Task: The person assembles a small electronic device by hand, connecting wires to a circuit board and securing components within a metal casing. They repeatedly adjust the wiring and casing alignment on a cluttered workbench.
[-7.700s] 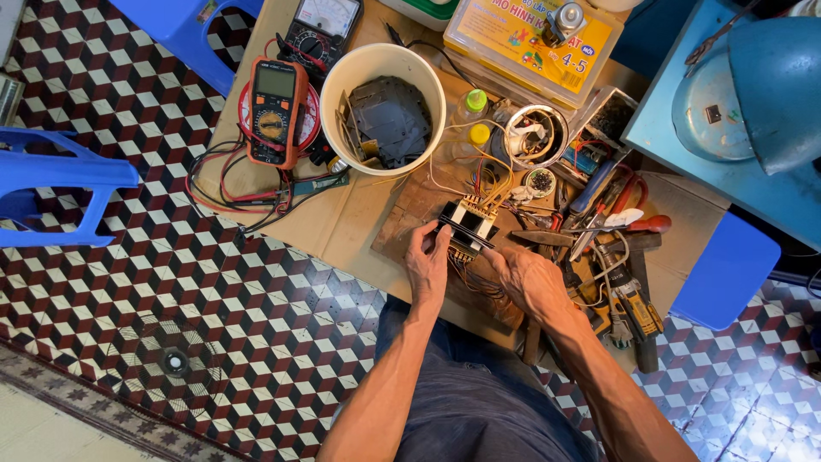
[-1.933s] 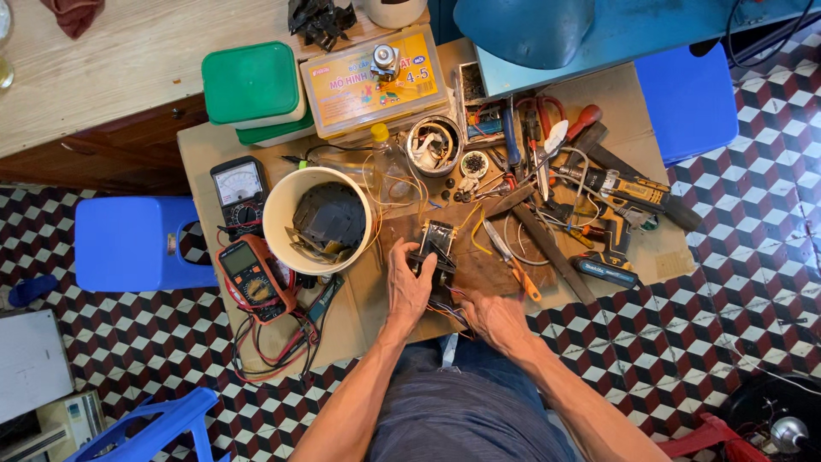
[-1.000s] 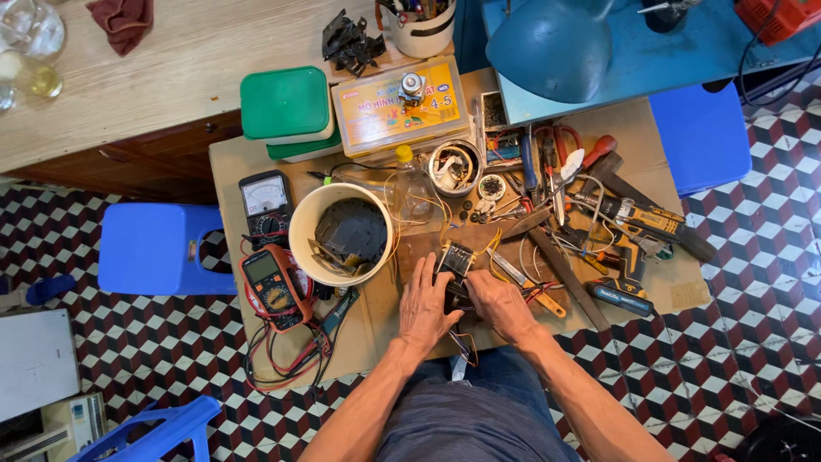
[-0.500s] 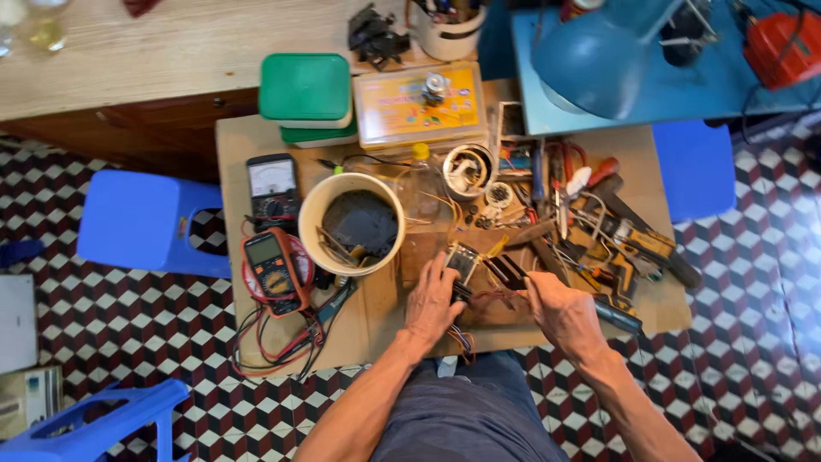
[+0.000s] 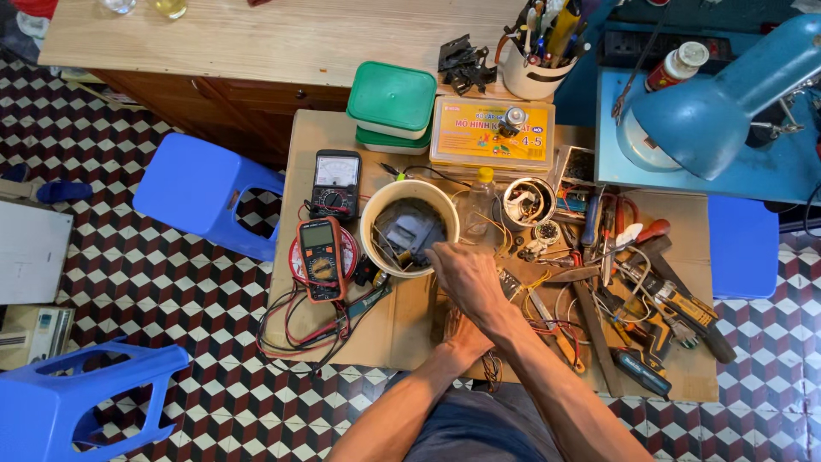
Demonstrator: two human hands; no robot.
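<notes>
Cluttered tabletop (image 5: 342, 342) over checkered floor: right hand (image 5: 462, 275) reaches left across to the white bucket (image 5: 409, 228), fingers curled at its near rim. Left hand (image 5: 462, 334) lies beneath that forearm, fingers hidden — can't tell.

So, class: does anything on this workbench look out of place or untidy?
Yes. Pliers and screwdrivers lie heaped crisscross at the table's right side, and the meter leads trail tangled over its front edge. Nothing looks spilled.

Bare forearms, dark blue-grey trousers
</notes>
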